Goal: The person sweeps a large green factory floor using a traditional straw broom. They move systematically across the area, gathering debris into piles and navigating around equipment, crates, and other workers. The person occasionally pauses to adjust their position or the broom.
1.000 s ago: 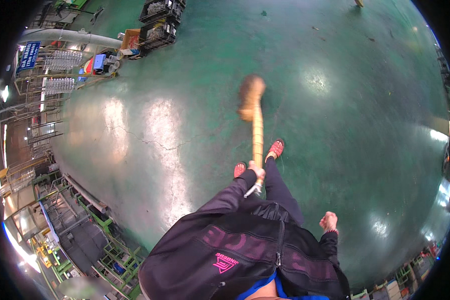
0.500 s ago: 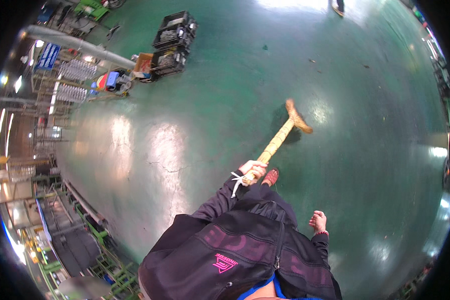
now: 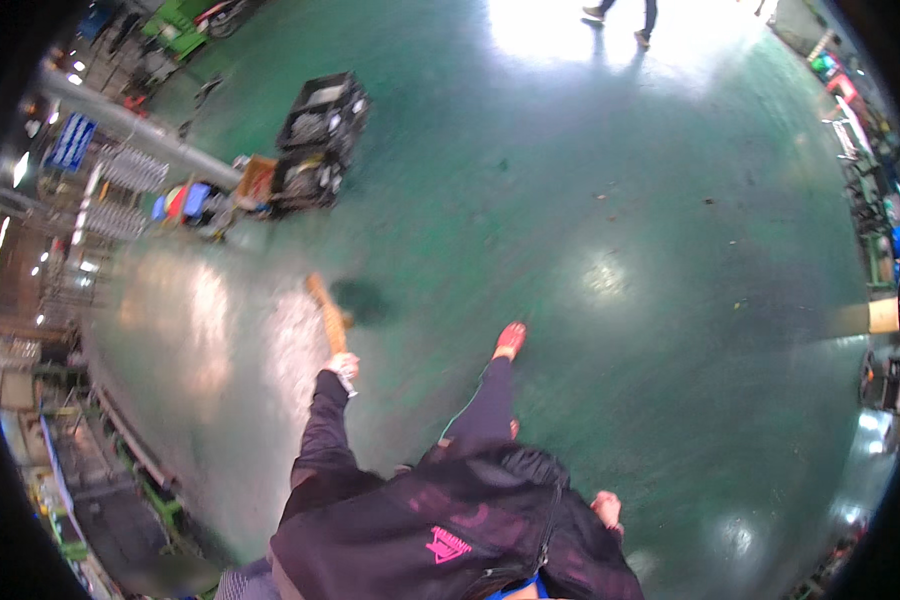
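Note:
My left hand [image 3: 344,364] is closed around the handle of a yellow straw broom [image 3: 329,315] with a white tie at its near end. The broom hangs out ahead on my left above the green floor, its head pointing away from me, and is somewhat blurred. Low on the right, beside my dark jacket, my right hand [image 3: 606,508] has its fingers curled in, and nothing shows in it.
Stacked black crates [image 3: 315,130] with parts stand ahead on the left, a cardboard box [image 3: 257,184] beside them. Racks and machinery line the left side, more equipment the right. Another person's legs [image 3: 650,15] are at the far top. My red shoe [image 3: 511,338] steps forward.
My left hand has swung the broom to the left, away from my middle. My right hand sits lower and slightly further left. The crates appear lower in view, and more of the other person's legs shows.

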`<state>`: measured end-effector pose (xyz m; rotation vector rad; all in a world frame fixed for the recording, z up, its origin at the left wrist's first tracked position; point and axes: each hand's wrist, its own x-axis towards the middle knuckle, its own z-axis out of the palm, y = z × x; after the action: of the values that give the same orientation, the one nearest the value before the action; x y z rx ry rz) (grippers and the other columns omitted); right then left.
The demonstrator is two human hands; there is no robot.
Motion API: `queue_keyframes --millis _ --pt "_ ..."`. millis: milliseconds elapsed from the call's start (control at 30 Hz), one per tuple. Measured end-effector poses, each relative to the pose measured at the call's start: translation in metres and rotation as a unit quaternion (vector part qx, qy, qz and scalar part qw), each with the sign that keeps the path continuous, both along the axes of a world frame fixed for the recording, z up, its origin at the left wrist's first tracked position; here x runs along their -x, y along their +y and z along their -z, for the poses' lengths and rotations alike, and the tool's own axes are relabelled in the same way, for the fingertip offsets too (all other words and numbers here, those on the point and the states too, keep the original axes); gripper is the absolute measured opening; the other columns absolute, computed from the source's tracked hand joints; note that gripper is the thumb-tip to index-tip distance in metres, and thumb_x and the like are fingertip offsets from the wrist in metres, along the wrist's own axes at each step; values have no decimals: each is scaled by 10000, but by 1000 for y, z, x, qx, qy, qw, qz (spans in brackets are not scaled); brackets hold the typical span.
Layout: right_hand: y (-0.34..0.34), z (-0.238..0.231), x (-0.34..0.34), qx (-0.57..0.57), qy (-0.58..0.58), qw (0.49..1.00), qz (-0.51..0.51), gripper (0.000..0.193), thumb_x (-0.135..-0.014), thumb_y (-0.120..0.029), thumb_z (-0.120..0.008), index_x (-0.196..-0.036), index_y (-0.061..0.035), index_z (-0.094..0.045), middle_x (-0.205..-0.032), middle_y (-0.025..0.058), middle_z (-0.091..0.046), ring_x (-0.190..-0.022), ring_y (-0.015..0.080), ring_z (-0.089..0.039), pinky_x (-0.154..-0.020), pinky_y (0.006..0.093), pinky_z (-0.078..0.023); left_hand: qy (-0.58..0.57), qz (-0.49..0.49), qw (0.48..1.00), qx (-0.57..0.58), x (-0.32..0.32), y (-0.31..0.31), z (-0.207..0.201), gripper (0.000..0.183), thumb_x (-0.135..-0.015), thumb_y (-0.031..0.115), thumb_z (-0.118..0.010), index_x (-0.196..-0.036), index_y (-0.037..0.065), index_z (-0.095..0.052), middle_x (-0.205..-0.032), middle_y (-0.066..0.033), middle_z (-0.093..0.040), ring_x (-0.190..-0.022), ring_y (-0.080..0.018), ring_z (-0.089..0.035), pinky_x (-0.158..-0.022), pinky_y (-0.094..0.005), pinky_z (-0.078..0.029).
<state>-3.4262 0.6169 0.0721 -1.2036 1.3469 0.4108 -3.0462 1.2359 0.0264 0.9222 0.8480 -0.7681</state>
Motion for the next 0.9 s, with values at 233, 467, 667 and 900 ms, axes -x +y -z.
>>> queue_keyframes --millis 233,467,667,900 --pt "2 -48 -92 3 66 997 -43 196 -701 -9 -418 -869 -87 -482 -554 37 -473 -417 142 -479 -348 288 -419 61 -61 996 13 -120 -75 76 132 -711 61 -468 -587 39 -427 -414 12 -333 -288 -89 -307 -267 -230 -251" --pt "-2 -46 -174 4 44 995 91 209 -745 -45 -432 -950 -74 -466 -605 20 -473 -465 111 -477 -402 242 -436 79 392 902 -162 -114 -293 62 409 -609 247 -468 -908 119 -221 -645 -92 -401 -570 -250 -458 -522 -370 -385" --pt "22 -43 -177 -38 69 994 74 203 -741 -44 -444 -942 -66 -471 -606 31 -477 -464 118 -484 -400 253 -441 92 615 775 -111 -115 -427 31 75 -617 120 -576 -617 52 -544 -643 -131 -558 -501 -270 -551 -413 -370 -431" --pt "-25 -23 -153 -35 61 997 -22 192 -705 -28 -444 -884 -86 -485 -545 39 -471 -400 142 -477 -359 298 -435 187 245 914 263 -146 -465 -42 188 -692 -50 -472 -807 68 -381 -482 14 -340 -321 -40 -297 -281 -173 -244"
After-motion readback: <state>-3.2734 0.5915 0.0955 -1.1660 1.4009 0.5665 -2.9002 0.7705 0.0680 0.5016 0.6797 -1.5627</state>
